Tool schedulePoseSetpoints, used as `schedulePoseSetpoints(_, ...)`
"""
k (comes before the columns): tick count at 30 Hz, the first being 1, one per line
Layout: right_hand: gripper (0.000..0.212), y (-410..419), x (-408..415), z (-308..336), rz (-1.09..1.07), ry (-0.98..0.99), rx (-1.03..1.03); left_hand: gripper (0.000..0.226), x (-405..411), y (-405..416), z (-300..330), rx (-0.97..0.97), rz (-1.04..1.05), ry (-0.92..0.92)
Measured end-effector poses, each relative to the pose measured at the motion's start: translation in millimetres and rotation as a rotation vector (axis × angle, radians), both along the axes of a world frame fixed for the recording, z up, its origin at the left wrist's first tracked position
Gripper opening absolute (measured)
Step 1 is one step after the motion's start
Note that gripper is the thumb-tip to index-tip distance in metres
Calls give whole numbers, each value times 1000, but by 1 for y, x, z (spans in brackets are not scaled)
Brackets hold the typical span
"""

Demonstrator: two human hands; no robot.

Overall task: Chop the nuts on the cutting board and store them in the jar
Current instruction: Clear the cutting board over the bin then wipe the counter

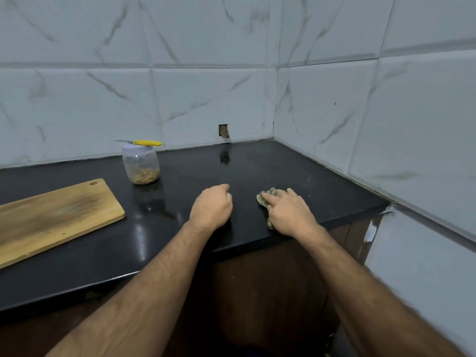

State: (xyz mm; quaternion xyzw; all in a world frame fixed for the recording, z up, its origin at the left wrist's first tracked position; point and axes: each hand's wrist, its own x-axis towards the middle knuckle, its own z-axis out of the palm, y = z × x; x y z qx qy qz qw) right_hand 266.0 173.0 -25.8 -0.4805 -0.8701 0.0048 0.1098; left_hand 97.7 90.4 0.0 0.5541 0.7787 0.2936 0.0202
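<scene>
A clear plastic jar (pixel 140 166) with a white lid stands at the back of the black counter (pixel 296 176), chopped nuts in its bottom. A yellow-handled knife (pixel 146 143) lies across the lid. The wooden cutting board (pixel 51 215) lies bare at the left. My left hand (pixel 212 204) rests on the counter with fingers curled, holding nothing that I can see. My right hand (pixel 289 211) presses a crumpled patterned cloth (pixel 266 197) onto the counter near the front edge, fingers mostly straight over it.
Marble-patterned wall tiles enclose the counter at the back and right, with a small hole (pixel 224 131) in the back wall. The counter's front edge runs diagonally below my hands; dark wooden cabinet fronts (pixel 257 279) sit underneath.
</scene>
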Motion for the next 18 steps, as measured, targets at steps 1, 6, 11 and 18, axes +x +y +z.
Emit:
schedulePoseSetpoints(1,50,-1,8,-3,-6,31,18,38,9,4,-3,-17,-28,4)
schedulePoseSetpoints(6,47,-5,27,-14,69,149,121,39,44,23,-13,-55,-129,51)
schedulePoseSetpoints(11,42,65,51,10,-131,3,-6,36,31,45,-3,-48,-116,57)
schedulePoseSetpoints(18,42,79,-5,23,-169,289,16,23,7,67,-2,-105,-93,103)
